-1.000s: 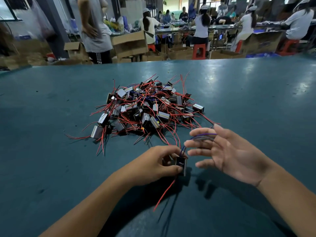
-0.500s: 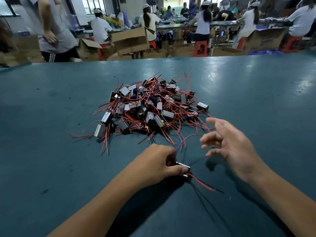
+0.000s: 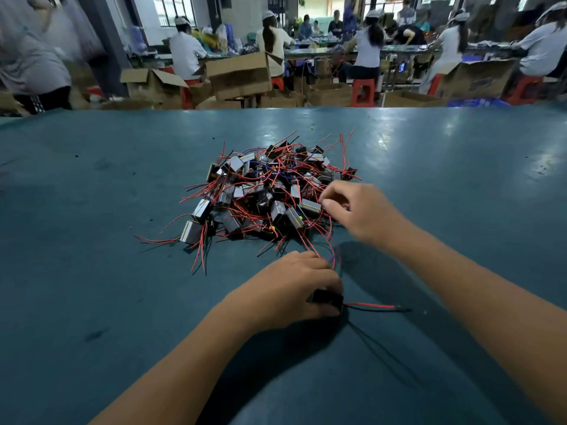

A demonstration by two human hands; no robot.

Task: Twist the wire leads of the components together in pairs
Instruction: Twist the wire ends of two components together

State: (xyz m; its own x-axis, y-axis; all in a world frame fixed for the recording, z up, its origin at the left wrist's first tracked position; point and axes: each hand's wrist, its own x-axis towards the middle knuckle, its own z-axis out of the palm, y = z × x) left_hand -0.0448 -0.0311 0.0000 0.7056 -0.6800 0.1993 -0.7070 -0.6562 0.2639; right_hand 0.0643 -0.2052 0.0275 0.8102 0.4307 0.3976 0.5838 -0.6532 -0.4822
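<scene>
Table top: smooth teal, semi-glossy sheen (scuffed in spots). Components: shiny metallic faces, thin red plastic-coated leads. Cardboard boxes: matt.

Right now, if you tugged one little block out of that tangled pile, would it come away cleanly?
Probably not. The pile has red leads criss-crossing many blocks, so neighbours would likely drag along. The leads look thin and bendy, curving loosely over the table. The blocks seem small and boxy, so unlikely to roll.

Tangled heap of red-wired components on table; one component apart.
</scene>
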